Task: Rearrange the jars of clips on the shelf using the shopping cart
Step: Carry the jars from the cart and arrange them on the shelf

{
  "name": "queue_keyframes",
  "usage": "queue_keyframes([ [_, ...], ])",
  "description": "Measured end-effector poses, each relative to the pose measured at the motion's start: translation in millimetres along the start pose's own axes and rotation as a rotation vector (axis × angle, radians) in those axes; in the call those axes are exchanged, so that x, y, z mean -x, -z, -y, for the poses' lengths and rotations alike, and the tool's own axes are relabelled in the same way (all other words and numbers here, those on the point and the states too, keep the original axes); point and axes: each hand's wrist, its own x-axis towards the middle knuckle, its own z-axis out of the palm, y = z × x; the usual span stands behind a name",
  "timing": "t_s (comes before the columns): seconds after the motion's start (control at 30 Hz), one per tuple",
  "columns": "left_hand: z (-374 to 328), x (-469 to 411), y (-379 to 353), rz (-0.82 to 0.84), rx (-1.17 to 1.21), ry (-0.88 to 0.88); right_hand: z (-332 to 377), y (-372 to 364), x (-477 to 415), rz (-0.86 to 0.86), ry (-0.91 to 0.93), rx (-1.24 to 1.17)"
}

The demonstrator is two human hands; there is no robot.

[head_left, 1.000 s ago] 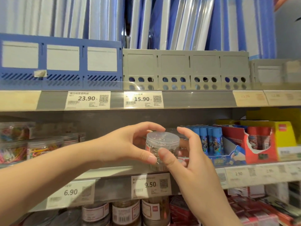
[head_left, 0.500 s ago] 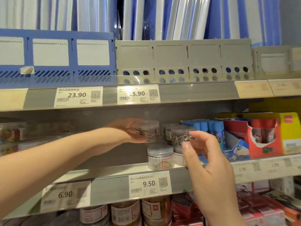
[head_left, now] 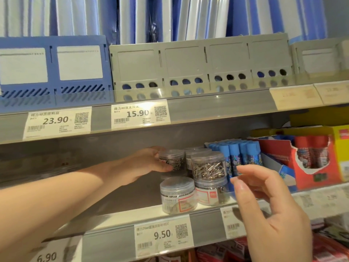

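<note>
Head view: the left hand [head_left: 149,163] reaches into the middle shelf [head_left: 120,221], and its fingers [head_left: 165,168] curl round a clear far jar [head_left: 172,160] of metal clips, thumb on the near side. That jar sits at the far left of the cluster, above another jar's lid; I cannot tell whether it rests on it. Just right, a stacked jar [head_left: 208,167] stands upright on a lower jar [head_left: 210,193]. A front jar [head_left: 177,195] stands nearest the shelf edge, above the 9.50 price tag [head_left: 163,234]. The right hand [head_left: 268,210] hangs near, right of the jars, fingers [head_left: 253,171] loosely bent and spread, holding nothing. Blue glue sticks [head_left: 241,157] stand just right of the jars.
</note>
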Motion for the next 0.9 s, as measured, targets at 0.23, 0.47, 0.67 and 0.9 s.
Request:
queue_keyframes([
  [0.23, 7, -9, 5, -0.002, 0.017, 0.060, -2, 1, -5, 0.004, 0.038, -0.015],
  [0.47, 11, -21, 7, 0.053, 0.002, 0.120, -5, 1, -5, 0.016, 0.063, -0.011],
  [0.67, 10, -28, 8, 0.119, 0.082, 0.184, -5, 4, -9, 0.011, 0.046, 0.000],
  [0.9, 12, -30, 10, 0.184, 0.114, 0.182, -7, 1, -8, 0.025, 0.052, 0.018],
])
